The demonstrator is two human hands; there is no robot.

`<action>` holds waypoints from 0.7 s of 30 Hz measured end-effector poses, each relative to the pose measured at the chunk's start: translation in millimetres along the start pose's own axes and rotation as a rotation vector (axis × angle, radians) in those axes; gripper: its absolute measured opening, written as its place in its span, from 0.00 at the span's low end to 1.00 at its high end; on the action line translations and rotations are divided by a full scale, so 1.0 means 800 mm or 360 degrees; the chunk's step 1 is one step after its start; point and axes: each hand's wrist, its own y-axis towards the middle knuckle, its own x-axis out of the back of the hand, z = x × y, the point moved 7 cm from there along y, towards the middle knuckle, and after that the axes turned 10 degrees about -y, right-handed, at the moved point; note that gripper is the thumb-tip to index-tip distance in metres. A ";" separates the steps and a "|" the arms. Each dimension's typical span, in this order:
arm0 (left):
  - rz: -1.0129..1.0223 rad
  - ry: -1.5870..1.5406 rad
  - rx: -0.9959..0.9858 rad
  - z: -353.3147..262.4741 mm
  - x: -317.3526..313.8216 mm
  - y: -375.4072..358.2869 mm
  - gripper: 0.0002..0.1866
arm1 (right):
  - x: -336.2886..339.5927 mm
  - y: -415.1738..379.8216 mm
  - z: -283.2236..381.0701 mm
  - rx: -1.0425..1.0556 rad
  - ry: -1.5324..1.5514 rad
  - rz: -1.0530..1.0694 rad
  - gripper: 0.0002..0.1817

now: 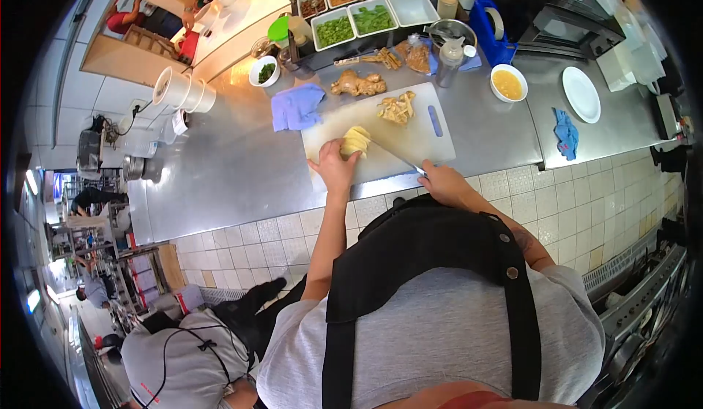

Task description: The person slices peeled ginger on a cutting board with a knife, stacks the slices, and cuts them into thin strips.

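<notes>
A white cutting board (399,142) lies on the steel counter. On its left part my left hand (337,166) is closed around the near left side of a pale yellow peeled piece (356,139), which looks partly sliced. My right hand (444,183) grips the handle of a knife (396,155), whose blade points up and left with its tip beside the yellow piece. Brown and yellow peelings (398,109) form a small pile at the board's upper middle. Beyond the board's far edge sits a knobbly ginger root (357,83).
A purple cloth (297,107) and a white bowl of greens (264,72) are left of the board. Ingredient trays (335,32) stand behind. To the right are a bowl of yellow liquid (508,84), a white plate (581,95) and a blue cloth (566,134). Another person (179,361) is at lower left.
</notes>
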 end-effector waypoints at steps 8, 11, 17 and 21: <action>0.0145 0.0082 -0.0029 0.001 0.002 0.012 0.18 | 0.000 0.003 -0.001 -0.0020 -0.0021 0.0020 0.17; 0.0140 0.0183 -0.0064 0.002 0.003 0.016 0.14 | -0.006 0.005 -0.007 -0.0018 -0.0065 0.0017 0.17; 0.0096 0.0209 -0.0095 0.002 0.007 0.022 0.05 | -0.006 0.006 -0.007 -0.0063 -0.0077 0.0060 0.16; 0.0139 0.0212 -0.0063 0.000 0.006 0.028 0.02 | -0.012 0.012 -0.013 -0.0064 -0.0097 0.0075 0.16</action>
